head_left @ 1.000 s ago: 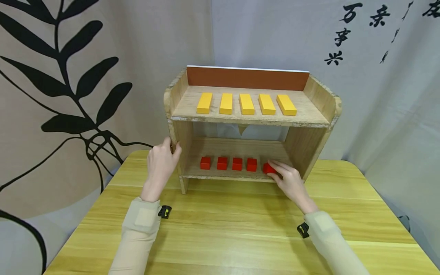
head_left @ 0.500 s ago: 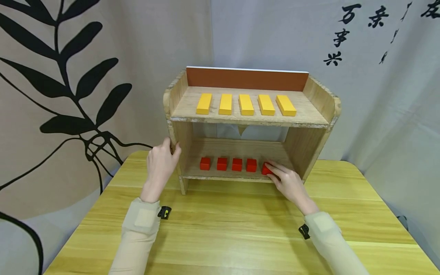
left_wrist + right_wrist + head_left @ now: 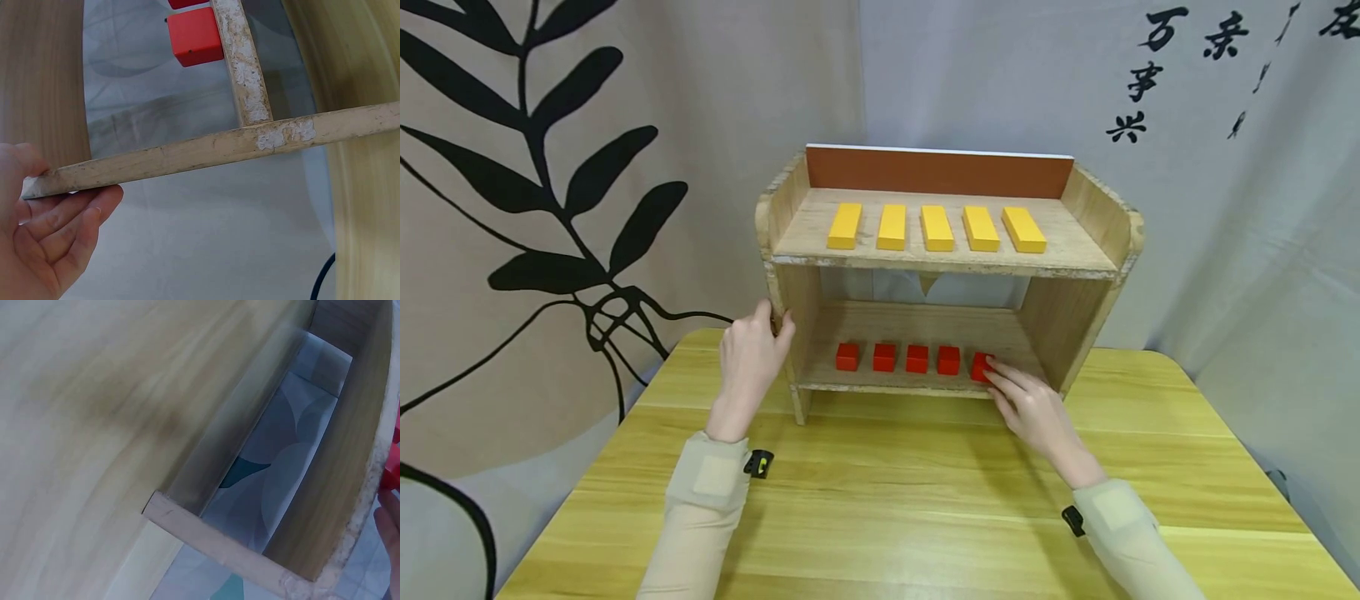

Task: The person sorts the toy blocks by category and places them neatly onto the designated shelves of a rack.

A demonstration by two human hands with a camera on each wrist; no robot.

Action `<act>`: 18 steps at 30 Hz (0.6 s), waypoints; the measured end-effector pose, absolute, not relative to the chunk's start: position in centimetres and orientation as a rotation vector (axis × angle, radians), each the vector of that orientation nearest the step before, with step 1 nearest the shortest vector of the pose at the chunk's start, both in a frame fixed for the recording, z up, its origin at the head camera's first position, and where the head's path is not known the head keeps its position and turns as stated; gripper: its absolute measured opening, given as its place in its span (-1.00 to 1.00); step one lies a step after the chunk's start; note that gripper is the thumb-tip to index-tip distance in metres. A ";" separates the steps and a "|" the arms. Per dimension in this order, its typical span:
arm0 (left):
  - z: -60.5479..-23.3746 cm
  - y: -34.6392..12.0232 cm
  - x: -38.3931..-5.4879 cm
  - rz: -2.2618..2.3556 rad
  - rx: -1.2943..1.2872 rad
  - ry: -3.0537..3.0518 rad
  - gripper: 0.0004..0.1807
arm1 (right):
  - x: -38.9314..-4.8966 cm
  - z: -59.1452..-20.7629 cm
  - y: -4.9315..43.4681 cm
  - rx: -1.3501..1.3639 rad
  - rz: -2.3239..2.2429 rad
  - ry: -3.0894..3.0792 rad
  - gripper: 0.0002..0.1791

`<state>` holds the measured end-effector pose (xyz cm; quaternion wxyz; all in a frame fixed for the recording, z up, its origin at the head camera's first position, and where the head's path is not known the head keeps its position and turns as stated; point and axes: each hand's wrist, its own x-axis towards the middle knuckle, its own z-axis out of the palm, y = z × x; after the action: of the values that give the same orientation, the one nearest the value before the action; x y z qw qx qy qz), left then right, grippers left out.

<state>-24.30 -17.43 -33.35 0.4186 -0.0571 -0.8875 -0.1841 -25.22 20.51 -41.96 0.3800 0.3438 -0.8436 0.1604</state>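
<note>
My left hand (image 3: 750, 354) grips the left side panel of a small two-tier wooden shelf (image 3: 943, 265). In the left wrist view the thumb of my left hand (image 3: 53, 231) lies on one face of the panel and the fingers on the other. On the lower board stands a row of several red cubes (image 3: 883, 357). At the right end of that row, my right hand (image 3: 1033, 408) touches the rightmost red cube (image 3: 980, 367) with extended fingertips. Only a sliver of the right hand (image 3: 389, 531) enters the right wrist view, beside a red cube (image 3: 392, 467).
Several yellow blocks (image 3: 936, 228) lie in a spaced row on the upper board, before a brown back strip (image 3: 940, 172). The shelf stands on a light wooden table (image 3: 910, 500). Behind hang pale curtains (image 3: 985, 75) with a black leaf print and characters.
The rightmost red cube moved slightly left in my right hand's pinch. Now the right fingers have loosened and the hand has drawn back a little rightward. The left hand stays put.
</note>
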 end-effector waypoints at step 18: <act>-34.4 -16.4 -23.4 -0.668 -0.031 -2.232 -0.66 | -25.3 -41.4 20.4 0.859 0.608 -2.220 -0.72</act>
<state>-23.38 -16.36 -34.42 0.3946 -0.0124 -0.8802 -0.2635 -25.34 20.42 -41.44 0.3358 0.3294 -0.8512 0.2329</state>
